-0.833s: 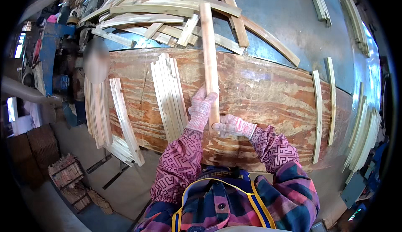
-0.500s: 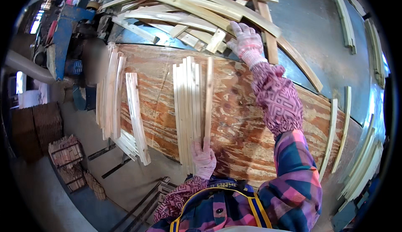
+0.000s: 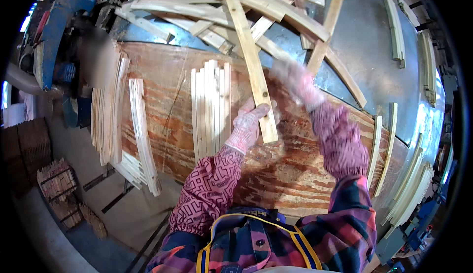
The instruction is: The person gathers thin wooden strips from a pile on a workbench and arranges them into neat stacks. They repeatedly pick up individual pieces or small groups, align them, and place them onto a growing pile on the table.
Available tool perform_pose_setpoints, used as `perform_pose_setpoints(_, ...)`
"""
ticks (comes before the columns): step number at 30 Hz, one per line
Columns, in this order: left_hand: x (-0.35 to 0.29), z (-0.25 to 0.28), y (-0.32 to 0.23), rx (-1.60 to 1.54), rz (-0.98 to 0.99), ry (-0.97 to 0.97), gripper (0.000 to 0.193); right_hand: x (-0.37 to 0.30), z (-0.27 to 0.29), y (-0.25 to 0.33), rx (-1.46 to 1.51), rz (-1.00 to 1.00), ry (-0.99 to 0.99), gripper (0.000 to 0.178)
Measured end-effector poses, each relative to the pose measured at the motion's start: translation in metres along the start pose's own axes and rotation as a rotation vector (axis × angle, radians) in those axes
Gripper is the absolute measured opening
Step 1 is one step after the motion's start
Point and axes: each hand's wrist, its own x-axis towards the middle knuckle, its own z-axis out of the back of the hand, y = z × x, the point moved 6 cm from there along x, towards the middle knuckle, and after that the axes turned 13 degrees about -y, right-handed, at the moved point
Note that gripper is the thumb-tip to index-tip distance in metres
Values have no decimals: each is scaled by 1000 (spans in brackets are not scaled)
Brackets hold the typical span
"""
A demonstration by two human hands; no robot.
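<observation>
My left hand [image 3: 248, 124], in a pale glove, grips the near end of a wooden strip [image 3: 247, 51], thumb on top beside a dark knot. The strip slants away from me, its far end over a loose heap of strips [image 3: 197, 11]. Just right of it, my right hand [image 3: 297, 83] is smeared by motion, so its fingers do not show clearly. A row of pale strips [image 3: 209, 108] lies side by side on the worn plywood board [image 3: 290, 174], left of my left hand.
More strips stand bundled at the board's left edge [image 3: 109, 110], with one strip [image 3: 143, 135] lying apart. Two thin strips [image 3: 382, 149] lie at the right. Blue machinery [image 3: 61, 36] stands at the far left. Stacked wood bundles [image 3: 59, 184] sit on the floor below.
My left hand has moved up from the row's near end and taken hold of a strip from the heap. My right hand has come back from the heap toward me.
</observation>
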Motion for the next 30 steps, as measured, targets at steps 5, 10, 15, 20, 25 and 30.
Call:
perform_pose_setpoints(5,-13,18,-1,-69,4,32,38,141,8,-22,-955,456,-604,49)
perform_pose_setpoints(10,-21,38,-27,68,-89,-51,34,167,-1,-40,-952,88,-280,38)
perform_pose_setpoints(15,-42,88,-30,226,-321,-216,46,32,1,-39,-684,389,-399,43)
perform_pose_setpoints(20,-86,223,-48,297,-283,-515,38,-186,9,-49,-706,-128,-184,68)
perform_pose_setpoints(25,-177,331,-72,1348,-829,-1022,44,-281,-11,-53,-777,-413,-65,92)
perform_pose_setpoints(30,-179,403,-89,1748,-633,-1141,82,-256,-33,-30,159,-460,92,72)
